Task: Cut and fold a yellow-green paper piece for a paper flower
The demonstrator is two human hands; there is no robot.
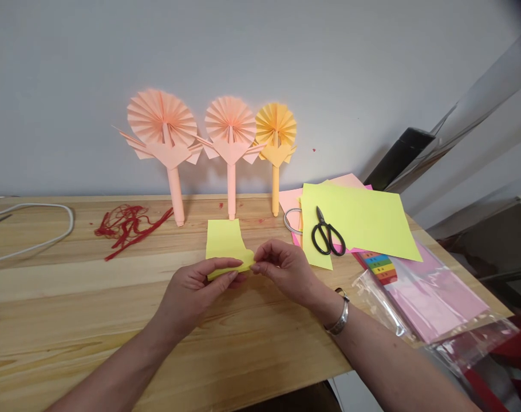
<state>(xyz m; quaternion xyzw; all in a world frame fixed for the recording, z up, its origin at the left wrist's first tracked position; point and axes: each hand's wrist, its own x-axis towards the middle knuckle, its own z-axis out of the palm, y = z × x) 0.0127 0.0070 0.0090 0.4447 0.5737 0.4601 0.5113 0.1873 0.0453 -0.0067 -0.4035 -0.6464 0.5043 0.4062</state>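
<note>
A yellow-green sheet of paper [223, 237] lies at the middle of the table, its near edge curled or folded over between my hands. My left hand [200, 280] pinches that near edge, thumb on top and index finger stretched along the fold. At the right end of the same edge, my right hand [281, 266] grips the paper between thumb and fingertips. Just beyond the sheet, a pink paper fan figure [231, 171] leans upright against the wall. To its left stands a larger pink paper fan figure [174, 189], to its right an orange paper fan figure [275, 183].
Black-handled scissors [328, 236] rest on stacked coloured paper [367, 214] at the right. Nearer me lies a clear plastic packet [432, 297] with pink paper. Red threads [129, 223] and a white cable [69, 223] lie on the left side of the wooden table [93, 320].
</note>
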